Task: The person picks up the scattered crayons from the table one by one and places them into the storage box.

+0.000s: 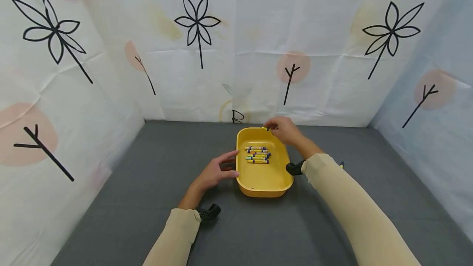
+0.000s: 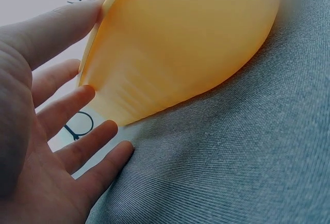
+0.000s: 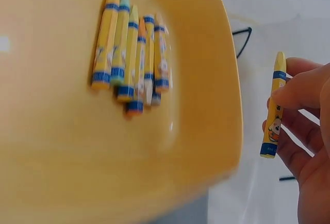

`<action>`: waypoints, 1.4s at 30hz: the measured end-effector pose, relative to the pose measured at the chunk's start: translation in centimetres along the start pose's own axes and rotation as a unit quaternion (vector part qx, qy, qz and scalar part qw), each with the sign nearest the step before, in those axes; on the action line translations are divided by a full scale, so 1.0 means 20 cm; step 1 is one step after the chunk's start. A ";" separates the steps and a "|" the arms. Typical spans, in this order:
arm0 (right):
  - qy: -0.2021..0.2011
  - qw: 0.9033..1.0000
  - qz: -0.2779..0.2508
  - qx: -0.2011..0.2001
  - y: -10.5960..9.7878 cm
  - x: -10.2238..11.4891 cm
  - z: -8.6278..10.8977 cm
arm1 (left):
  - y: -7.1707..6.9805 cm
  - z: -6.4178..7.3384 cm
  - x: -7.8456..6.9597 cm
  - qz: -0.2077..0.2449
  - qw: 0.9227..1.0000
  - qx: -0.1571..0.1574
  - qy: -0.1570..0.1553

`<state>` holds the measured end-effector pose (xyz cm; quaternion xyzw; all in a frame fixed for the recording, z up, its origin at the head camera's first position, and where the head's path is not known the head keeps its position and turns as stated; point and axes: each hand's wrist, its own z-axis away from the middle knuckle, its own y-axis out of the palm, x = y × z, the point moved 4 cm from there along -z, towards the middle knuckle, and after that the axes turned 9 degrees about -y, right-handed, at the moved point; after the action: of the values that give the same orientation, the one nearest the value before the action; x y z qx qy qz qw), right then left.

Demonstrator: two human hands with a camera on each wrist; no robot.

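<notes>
With the right hand (image 3: 309, 131) pinching a yellow crayon (image 3: 273, 111) at the frame's right, beyond the yellow tray (image 1: 263, 177) rim, and the left hand (image 1: 216, 172) resting slack-fingered against its side, a loose pinch risked dropping it outside.

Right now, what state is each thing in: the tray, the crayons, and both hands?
Yellow tray: upright on the grey surface, holding crayons.
Crayons in tray: lying side by side in a loose bunch.
Yellow crayon: pinched in the right hand, off the tray's far rim.
Right hand: fingers curled on that crayon.
Left hand: open, fingers straight against the tray's left wall.
</notes>
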<state>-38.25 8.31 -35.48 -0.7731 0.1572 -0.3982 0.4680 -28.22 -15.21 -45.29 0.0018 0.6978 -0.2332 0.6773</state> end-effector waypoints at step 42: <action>0.038 0.995 -0.060 -0.063 -0.07 -0.10 0.12 | 0.01 0.00 0.00 0.017 1.000 0.012 0.011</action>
<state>-37.82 11.66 -35.87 -0.7933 0.1529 -0.4444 0.3869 -28.20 -15.04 -45.25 0.0244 0.7020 -0.2302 0.6735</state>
